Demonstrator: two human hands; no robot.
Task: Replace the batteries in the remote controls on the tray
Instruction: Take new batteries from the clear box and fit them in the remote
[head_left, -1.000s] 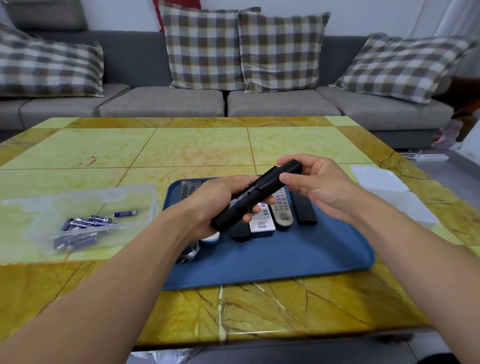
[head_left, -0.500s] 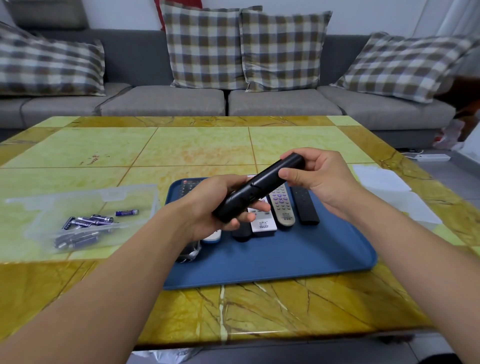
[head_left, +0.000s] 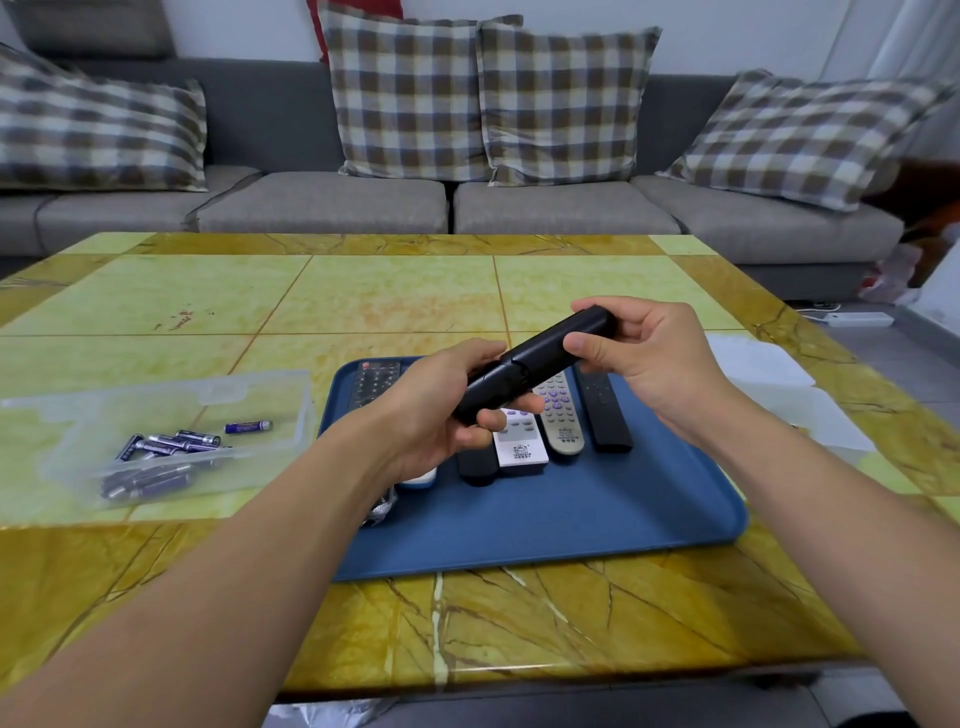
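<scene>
The black remote (head_left: 530, 371) is held clear of the blue tray (head_left: 545, 525), above the row of remotes lying there. Its long axis runs diagonally, from near-left and low to far-right and high.

The left hand (head_left: 441, 410) is wrapped round the lower, near-left end. The right hand (head_left: 649, 353) grips the upper, far-right end, thumb on the top face. Both hands are clamped on the same body, one at each end, and stand apart from each other.

A seam shows across the remote near the left hand's fingertips; whether this is the edge of the battery cover cannot be confirmed.

Judgement: the step in hand is opening the battery compartment. Any slide of a cover would have to follow the diagonal axis, the hands pulling apart along it.

Spare batteries (head_left: 171, 447) lie in a clear container (head_left: 249, 395) on the desk (head_left: 395, 291), left of the tray, nearer the left hand.
</scene>
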